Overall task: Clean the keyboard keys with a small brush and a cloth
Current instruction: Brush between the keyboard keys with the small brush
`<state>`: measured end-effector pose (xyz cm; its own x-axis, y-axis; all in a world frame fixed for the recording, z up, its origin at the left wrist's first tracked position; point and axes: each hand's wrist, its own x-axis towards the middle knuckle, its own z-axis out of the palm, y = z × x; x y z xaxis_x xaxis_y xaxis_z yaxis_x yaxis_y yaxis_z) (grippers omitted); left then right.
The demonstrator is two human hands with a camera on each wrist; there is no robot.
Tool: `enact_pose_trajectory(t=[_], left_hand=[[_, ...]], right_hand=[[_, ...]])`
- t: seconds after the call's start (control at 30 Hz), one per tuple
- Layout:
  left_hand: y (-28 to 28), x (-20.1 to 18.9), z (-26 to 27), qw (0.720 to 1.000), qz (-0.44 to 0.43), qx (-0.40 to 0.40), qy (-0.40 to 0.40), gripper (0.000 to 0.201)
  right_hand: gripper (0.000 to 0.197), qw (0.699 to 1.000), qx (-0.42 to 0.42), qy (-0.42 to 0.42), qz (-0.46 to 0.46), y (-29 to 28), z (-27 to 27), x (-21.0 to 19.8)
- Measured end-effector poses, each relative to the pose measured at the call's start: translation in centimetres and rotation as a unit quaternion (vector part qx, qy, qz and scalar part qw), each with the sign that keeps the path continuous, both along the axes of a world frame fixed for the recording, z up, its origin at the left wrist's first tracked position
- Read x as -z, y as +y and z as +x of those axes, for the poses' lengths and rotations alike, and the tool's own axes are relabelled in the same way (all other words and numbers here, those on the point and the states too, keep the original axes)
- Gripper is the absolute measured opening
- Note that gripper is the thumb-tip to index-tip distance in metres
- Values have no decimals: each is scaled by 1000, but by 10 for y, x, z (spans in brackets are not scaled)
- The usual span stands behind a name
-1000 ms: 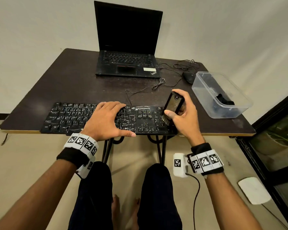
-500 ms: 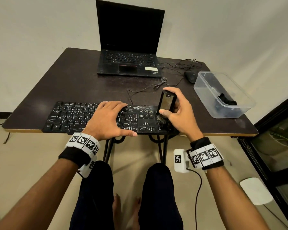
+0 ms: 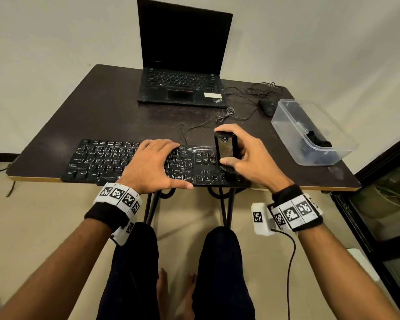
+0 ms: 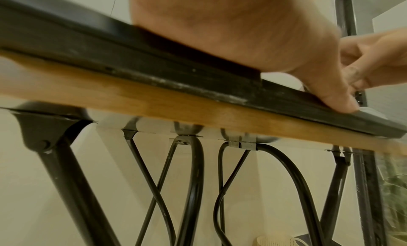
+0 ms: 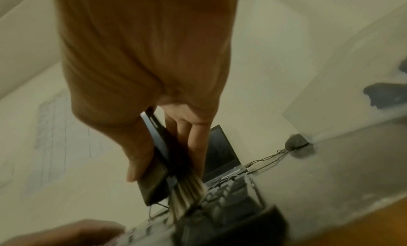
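The right hand [image 3: 249,158] gripped a small black brush [image 3: 226,150], thumb on the near face and fingers wrapped around the far side, holding it nearly upright with the handle end up. In the right wrist view the pale-tipped bristles [image 5: 187,195] pointed down and touched the keys at the right end of the keyboard [image 3: 97,162]. The left hand [image 3: 151,166] lay flat on the middle of the keyboard, fingers straight and together, thumb stretched out along the near edge; it held nothing. In the left wrist view the thumb tip [image 4: 339,101] pressed on the front edge of the keyboard, which sat at the near edge of the table [image 3: 116,107]. The two hands were near each other but apart. The keyboard's cable ran back toward an open laptop [image 3: 183,65] with a dark screen at the far side of the table. A black mouse [image 3: 267,106] with a tangled cable lay to the right of the laptop. Just beside the mouse stood a clear plastic box [image 3: 286,132] near the right edge of the table, with a dark cloth [image 3: 318,140] inside it. Both wrists carried bands with black-and-white markers.
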<state>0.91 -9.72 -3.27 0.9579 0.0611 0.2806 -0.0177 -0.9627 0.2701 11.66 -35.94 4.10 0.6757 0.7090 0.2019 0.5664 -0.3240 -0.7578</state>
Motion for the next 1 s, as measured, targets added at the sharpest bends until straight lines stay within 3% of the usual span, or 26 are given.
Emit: enact_pose_trajectory(t=[0.13, 0.37, 0.53, 0.63, 0.77, 0.9, 1.0], left_hand=[[1, 0, 0, 1000, -2, 0, -1, 127], [0, 0, 1, 1000, 1, -1, 1, 128], [-1, 0, -1, 1000, -7, -1, -7, 127], [0, -1, -1, 1000, -7, 1, -11, 127], [-1, -1, -1, 1000, -7, 0, -7, 127], [-1, 0, -1, 1000, -5, 0, -5, 128], [0, 1, 0, 1000, -1, -1, -7, 128]], right_hand=[[71, 998, -45, 32, 32, 0, -1, 5], [71, 994, -17, 56, 95, 6, 0, 18], [73, 982, 108, 10, 153, 5, 1, 30], [73, 984, 89, 40, 146, 0, 6, 32], [73, 975, 151, 9, 164, 0, 11, 29], [70, 982, 99, 43, 153, 0, 15, 27], [73, 974, 145, 30, 172, 0, 18, 29]])
